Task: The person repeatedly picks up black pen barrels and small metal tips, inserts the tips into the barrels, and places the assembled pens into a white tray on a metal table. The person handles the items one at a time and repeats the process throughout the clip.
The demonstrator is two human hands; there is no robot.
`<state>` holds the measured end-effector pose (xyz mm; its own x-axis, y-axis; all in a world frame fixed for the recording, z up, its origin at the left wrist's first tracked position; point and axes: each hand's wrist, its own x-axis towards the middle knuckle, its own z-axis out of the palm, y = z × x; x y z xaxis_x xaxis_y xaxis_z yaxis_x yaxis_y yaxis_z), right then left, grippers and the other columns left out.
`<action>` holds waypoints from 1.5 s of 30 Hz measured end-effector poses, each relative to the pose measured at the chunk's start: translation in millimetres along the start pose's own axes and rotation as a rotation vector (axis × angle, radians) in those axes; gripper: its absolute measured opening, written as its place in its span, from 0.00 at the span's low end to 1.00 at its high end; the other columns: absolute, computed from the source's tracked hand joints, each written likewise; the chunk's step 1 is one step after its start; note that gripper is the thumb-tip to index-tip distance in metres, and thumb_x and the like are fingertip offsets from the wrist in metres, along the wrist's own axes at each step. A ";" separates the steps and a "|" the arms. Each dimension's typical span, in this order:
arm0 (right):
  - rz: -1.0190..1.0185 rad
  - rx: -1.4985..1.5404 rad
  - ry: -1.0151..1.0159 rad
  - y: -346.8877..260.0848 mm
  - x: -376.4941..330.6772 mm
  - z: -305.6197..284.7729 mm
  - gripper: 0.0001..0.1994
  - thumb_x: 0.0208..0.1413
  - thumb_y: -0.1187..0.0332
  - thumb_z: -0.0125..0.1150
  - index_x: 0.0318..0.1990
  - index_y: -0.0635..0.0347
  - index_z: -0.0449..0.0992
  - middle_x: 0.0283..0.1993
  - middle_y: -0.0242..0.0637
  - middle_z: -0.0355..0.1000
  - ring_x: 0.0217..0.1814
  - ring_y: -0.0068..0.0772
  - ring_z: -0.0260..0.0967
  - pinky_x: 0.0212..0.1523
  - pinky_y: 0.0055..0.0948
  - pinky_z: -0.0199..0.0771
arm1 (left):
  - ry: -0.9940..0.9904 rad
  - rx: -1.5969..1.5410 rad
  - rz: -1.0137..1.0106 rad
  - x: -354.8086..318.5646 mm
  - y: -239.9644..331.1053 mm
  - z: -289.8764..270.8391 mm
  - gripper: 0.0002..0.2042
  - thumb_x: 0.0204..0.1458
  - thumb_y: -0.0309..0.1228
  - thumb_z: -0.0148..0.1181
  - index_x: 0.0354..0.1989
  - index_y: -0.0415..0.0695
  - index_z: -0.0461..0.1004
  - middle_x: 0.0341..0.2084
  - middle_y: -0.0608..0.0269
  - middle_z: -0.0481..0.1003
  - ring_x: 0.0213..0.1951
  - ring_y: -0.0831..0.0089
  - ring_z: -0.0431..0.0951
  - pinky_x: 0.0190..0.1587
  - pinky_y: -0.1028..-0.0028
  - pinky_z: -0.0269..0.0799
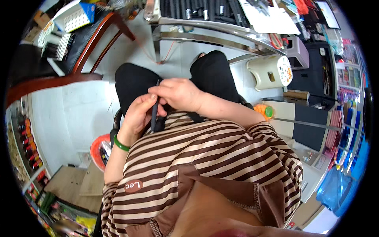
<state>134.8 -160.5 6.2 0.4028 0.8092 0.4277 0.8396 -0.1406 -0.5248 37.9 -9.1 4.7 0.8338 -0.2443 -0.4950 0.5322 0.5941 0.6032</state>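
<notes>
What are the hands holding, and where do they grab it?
A thin dark pen, upright over the lap. The left hand wraps its lower half; the right hand pinches its upper part.

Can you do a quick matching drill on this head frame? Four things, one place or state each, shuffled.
Things:
1. left hand
2. right hand
3. green bangle
4. orange basin

Places or states:
A. on the floor, left of the person's seat
B. around the left wrist
C. fingers wrapped round a dark slim pen
D. over the top end of that pen, above the lap

Pairs: 1-C, 2-D, 3-B, 4-A
</notes>
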 end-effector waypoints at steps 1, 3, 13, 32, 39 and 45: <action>0.010 -0.040 0.009 -1.6 0.1 -1.7 0.14 0.35 0.74 0.59 0.35 0.53 0.74 0.23 0.30 0.67 0.25 0.33 0.69 0.25 0.28 0.71 | -0.004 0.045 -0.022 -0.8 1.5 0.8 0.18 0.56 0.42 0.44 0.35 0.36 0.69 0.19 0.61 0.73 0.23 0.74 0.74 0.32 0.79 0.69; 0.109 -0.085 0.020 3.2 0.4 -12.3 0.13 0.36 0.74 0.59 0.34 0.54 0.73 0.24 0.32 0.69 0.25 0.35 0.69 0.27 0.28 0.72 | -0.031 0.062 -0.027 1.1 4.1 5.4 0.19 0.57 0.42 0.43 0.36 0.35 0.69 0.22 0.58 0.74 0.28 0.73 0.74 0.36 0.78 0.68; 0.819 0.608 0.691 60.9 -13.1 -141.8 0.08 0.52 0.65 0.54 0.32 0.58 0.75 0.18 0.23 0.64 0.18 0.10 0.55 0.18 0.13 0.52 | 0.054 0.230 0.047 13.1 -5.6 -3.7 0.12 0.57 0.33 0.44 0.41 0.40 0.70 0.29 0.64 0.74 0.33 0.79 0.71 0.39 0.79 0.65; 0.767 0.251 0.768 175.5 -40.3 -258.3 0.13 0.46 0.60 0.56 0.30 0.64 0.73 0.23 0.33 0.72 0.23 0.21 0.66 0.27 0.21 0.66 | -0.162 1.852 1.193 161.0 85.0 190.7 0.28 0.39 0.25 0.59 0.54 0.46 0.61 0.54 0.56 0.60 0.57 0.57 0.58 0.57 0.64 0.56; 0.745 0.008 0.628 200.8 -27.8 -262.7 0.15 0.43 0.58 0.56 0.27 0.63 0.75 0.23 0.41 0.73 0.26 0.36 0.71 0.31 0.30 0.70 | -0.138 2.109 1.064 243.4 96.1 222.3 0.32 0.40 0.33 0.59 0.58 0.47 0.56 0.59 0.56 0.54 0.62 0.61 0.51 0.60 0.56 0.48; 0.801 -0.145 0.554 220.5 -26.6 -259.2 0.16 0.43 0.57 0.57 0.29 0.64 0.76 0.26 0.47 0.73 0.33 0.47 0.71 0.36 0.36 0.70 | -0.084 2.178 1.005 257.9 86.9 223.2 0.30 0.41 0.34 0.58 0.56 0.47 0.57 0.59 0.57 0.54 0.61 0.63 0.52 0.59 0.52 0.48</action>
<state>403.8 -360.9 69.9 0.9550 0.0676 0.2886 0.2653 -0.6293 -0.7305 332.0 -191.6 69.0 0.7996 -0.5581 0.2216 -0.5868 -0.8046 0.0908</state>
